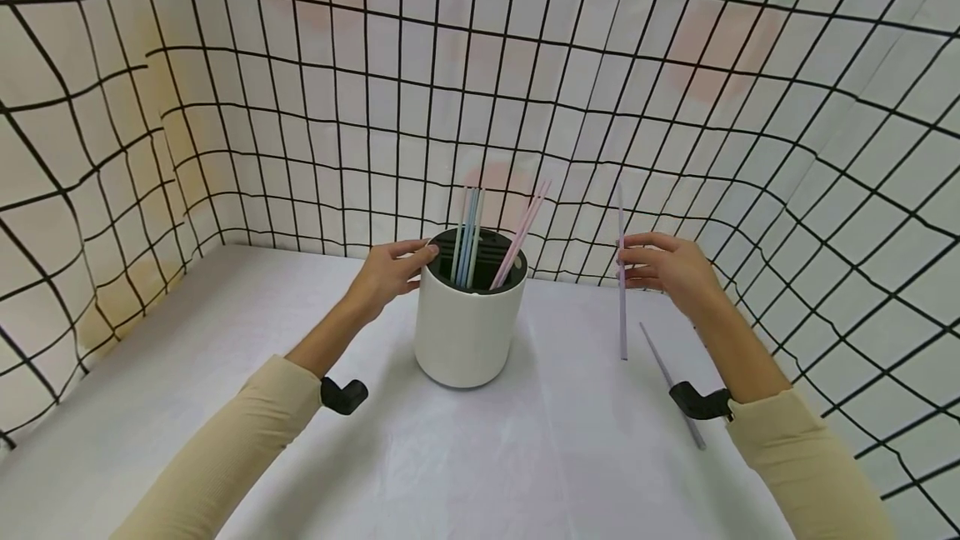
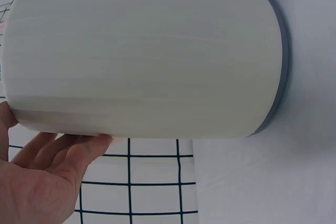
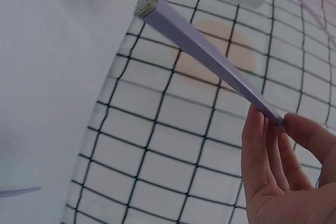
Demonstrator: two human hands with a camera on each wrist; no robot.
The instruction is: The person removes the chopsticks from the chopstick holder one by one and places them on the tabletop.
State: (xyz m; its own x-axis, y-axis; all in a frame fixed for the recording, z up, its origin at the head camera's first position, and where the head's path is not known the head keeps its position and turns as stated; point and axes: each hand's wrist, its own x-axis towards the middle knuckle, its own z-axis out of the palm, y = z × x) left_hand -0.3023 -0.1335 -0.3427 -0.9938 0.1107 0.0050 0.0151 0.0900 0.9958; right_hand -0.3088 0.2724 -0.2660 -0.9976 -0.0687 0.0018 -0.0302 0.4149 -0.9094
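Note:
A white cylindrical holder (image 1: 468,332) with a black slotted top stands upright on the table. Pale blue and green chopsticks (image 1: 467,240) and pink chopsticks (image 1: 521,233) lean out of its top. My left hand (image 1: 390,273) holds the holder at its rim, thumb over the edge and fingers against the outer wall (image 2: 142,61). To the right of the holder, my right hand (image 1: 663,269) pinches a lilac chopstick (image 3: 210,59) between thumb and fingers. That chopstick is nearly upright in the head view, its thicker end down. Another lilac chopstick (image 1: 656,357) lies on the table, partly hidden by the right wrist camera.
A black wire grid (image 1: 337,107) fences the table (image 1: 465,465) at the back and both sides. It rises close behind the holder and the right hand. Black wrist cameras (image 1: 343,397) jut inward from both wrists.

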